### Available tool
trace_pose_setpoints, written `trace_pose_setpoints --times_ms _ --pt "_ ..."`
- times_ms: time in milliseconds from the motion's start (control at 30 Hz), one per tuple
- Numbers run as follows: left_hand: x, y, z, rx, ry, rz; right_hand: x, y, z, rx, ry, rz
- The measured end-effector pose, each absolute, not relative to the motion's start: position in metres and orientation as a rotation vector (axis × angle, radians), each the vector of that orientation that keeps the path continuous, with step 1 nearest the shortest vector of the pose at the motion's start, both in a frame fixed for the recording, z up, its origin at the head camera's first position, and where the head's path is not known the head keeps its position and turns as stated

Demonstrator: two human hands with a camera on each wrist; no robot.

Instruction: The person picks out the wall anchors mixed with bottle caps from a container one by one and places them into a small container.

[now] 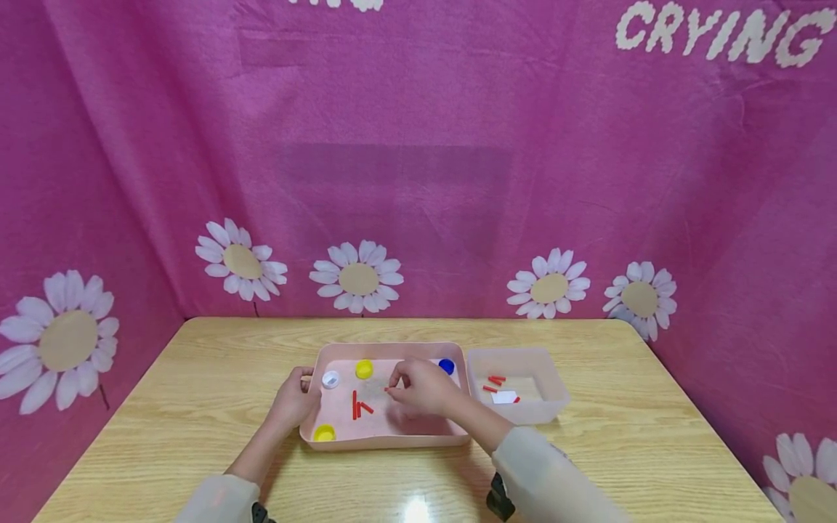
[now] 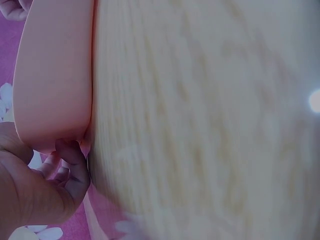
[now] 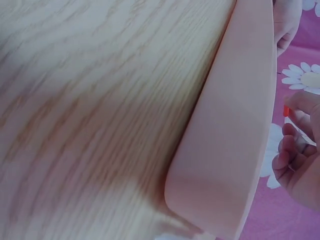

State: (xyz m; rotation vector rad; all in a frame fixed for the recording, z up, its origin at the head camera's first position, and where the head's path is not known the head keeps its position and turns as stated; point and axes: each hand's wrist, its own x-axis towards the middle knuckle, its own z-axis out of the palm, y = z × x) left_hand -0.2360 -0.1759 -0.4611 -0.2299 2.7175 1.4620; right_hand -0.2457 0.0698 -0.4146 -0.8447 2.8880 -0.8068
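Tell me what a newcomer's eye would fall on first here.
Probably the magenta fabric backdrop with its big white daisies, rising behind the pale wood-grain table. Next, the pink rectangular plastic tray on that table, its left end gripped by the left hand. Over the tray, the right hand pinches a small red piece.

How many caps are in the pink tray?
4: a white cap on the left, a yellow cap along the far side, another yellow cap in the near left corner, a blue cap far right. The right hand may hide more.
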Motion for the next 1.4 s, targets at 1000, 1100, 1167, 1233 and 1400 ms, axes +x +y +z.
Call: trace_pose_setpoints --times_ms 1000,1100,1167,1233,1400 --pt "-0.235 -0.175 -0.461 -0.226 2.730 1.453 -0.241 0.128 -0.392 -0.972 2.889 -0.897" --pt "-0.235 -0.175 -0.461 -0.227 2.725 1.451 -0.242 0.136 -0.388 -0.944 2.887 -0.903" --pt "-0.235 -0.175 -0.461 -0.222 2.727 1.447 -0.242 0.142 -0.386 -0.925 2.891 -0.906" --pt "-0.235 -0.175 -0.460 -0.230 2.728 1.440 -0.242 0.147 -0.385 -0.895 2.907 -0.896" --pt "-0.235 -0.175 -0.459 -0.236 2.735 1.430 -0.243 0.160 -0.385 -0.844 2.940 -0.900"
